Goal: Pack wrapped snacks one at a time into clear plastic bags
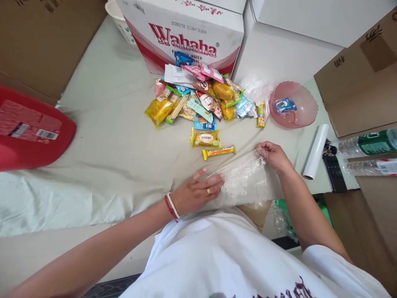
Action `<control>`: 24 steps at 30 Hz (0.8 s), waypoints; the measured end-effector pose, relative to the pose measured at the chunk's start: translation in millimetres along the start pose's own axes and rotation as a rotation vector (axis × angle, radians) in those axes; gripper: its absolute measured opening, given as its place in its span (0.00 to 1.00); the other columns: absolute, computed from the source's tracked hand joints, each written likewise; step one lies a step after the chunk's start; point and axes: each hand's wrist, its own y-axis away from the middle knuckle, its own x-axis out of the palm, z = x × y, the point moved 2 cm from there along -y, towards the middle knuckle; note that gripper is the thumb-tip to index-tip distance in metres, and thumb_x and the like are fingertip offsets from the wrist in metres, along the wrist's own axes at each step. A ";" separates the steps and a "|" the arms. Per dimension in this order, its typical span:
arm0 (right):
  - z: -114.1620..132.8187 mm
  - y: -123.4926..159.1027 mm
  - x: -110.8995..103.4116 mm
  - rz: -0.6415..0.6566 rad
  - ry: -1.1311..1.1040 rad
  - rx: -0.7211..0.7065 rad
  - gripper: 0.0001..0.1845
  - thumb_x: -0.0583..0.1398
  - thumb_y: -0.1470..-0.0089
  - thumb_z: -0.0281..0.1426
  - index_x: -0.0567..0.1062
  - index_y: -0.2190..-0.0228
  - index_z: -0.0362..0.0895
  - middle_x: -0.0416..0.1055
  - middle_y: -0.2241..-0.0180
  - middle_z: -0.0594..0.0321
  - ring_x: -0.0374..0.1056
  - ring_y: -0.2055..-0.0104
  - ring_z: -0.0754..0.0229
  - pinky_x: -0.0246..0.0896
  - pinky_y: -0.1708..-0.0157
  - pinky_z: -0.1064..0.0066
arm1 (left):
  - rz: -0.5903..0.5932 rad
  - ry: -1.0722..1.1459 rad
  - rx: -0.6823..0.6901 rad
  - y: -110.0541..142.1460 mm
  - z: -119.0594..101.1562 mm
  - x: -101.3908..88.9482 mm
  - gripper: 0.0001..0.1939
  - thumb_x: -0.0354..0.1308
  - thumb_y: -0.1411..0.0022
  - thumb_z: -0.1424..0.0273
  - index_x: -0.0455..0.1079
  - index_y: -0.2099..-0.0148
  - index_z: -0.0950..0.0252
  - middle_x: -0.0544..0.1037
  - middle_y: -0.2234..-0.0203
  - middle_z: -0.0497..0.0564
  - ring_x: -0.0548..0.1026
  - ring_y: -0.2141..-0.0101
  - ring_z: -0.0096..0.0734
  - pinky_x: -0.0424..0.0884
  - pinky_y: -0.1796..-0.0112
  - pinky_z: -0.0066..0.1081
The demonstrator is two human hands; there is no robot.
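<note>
Clear plastic bag (245, 178) is spread at the near edge of the bench (108, 145) — its far right part pinched by the right hand (275, 156), its left side met by the fingertips of the left hand (196, 192), which is held flat and loosely spread. Just beyond, a yellow-wrapped bar (218, 152) is laid crosswise. Farther off, wrapped snacks (204, 111) are heaped, and a blue packet (285, 106) is held in a pink bowl (310, 108) toward the right edge — a Wahaha box (186, 31) is stood behind the heap.
</note>
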 end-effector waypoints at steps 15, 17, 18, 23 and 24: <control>19.8 91.0 -25.4 -0.125 0.631 -0.365 0.12 0.59 0.36 0.42 0.77 0.60 0.48 0.73 0.66 0.60 0.67 0.68 0.59 0.63 0.66 0.68 | 0.053 0.180 -0.382 -4.0 17.7 3.6 0.29 0.51 0.28 0.65 0.57 0.29 0.66 0.65 0.33 0.65 0.62 0.32 0.50 0.48 0.32 0.61; 22.6 103.2 4.0 0.181 0.678 -0.410 0.12 0.57 0.33 0.41 0.77 0.61 0.48 0.73 0.66 0.59 0.69 0.66 0.58 0.64 0.64 0.67 | -0.019 0.177 -0.406 -1.8 19.5 5.0 0.27 0.53 0.29 0.66 0.59 0.31 0.67 0.68 0.36 0.66 0.64 0.34 0.52 0.58 0.35 0.57; 21.8 106.9 18.3 0.274 0.713 -0.431 0.12 0.57 0.33 0.41 0.77 0.60 0.48 0.73 0.65 0.59 0.69 0.65 0.57 0.64 0.63 0.66 | -0.050 0.183 -0.420 -0.8 20.2 5.7 0.27 0.54 0.30 0.66 0.60 0.32 0.67 0.69 0.38 0.67 0.65 0.36 0.52 0.63 0.37 0.56; 6.2 107.1 58.4 0.384 0.978 -0.520 0.19 0.66 0.41 0.40 0.73 0.51 0.46 0.70 0.55 0.53 0.67 0.52 0.48 0.65 0.60 0.62 | -0.150 0.159 -0.450 2.1 19.4 5.9 0.16 0.58 0.32 0.66 0.68 0.45 0.67 0.70 0.44 0.67 0.66 0.39 0.54 0.70 0.42 0.55; 4.0 104.5 59.5 0.409 1.021 -0.518 0.16 0.65 0.40 0.37 0.74 0.52 0.46 0.70 0.55 0.53 0.66 0.52 0.48 0.65 0.60 0.63 | -0.165 0.133 -0.439 2.2 18.7 5.1 0.12 0.58 0.33 0.66 0.70 0.50 0.66 0.71 0.45 0.66 0.66 0.39 0.54 0.70 0.42 0.54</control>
